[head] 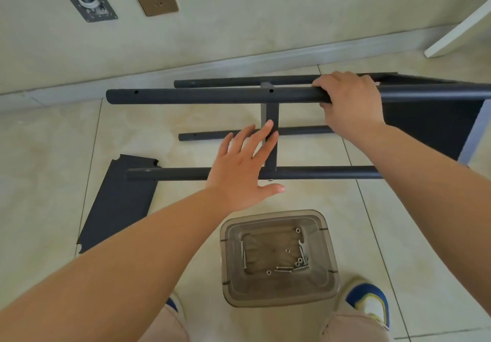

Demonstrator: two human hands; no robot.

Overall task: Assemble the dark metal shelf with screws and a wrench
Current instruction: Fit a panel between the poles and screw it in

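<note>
While the dark metal tubular shelf frame [239,94] lies sideways on the tiled floor [53,142], its upper tube is gripped by the right hand [350,102]; the left hand [241,171] hovers, fingers [265,134] spread. Judged rigid, smooth, moderately heavy; tubes are best grasped.

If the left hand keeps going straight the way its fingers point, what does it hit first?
Most likely the short vertical crosspiece of the shelf frame: the left hand is open, and its fingertips already overlap that bar in the image. Beyond it lies the upper pole, which the right hand grips. Depth is unclear from this one view.
</note>
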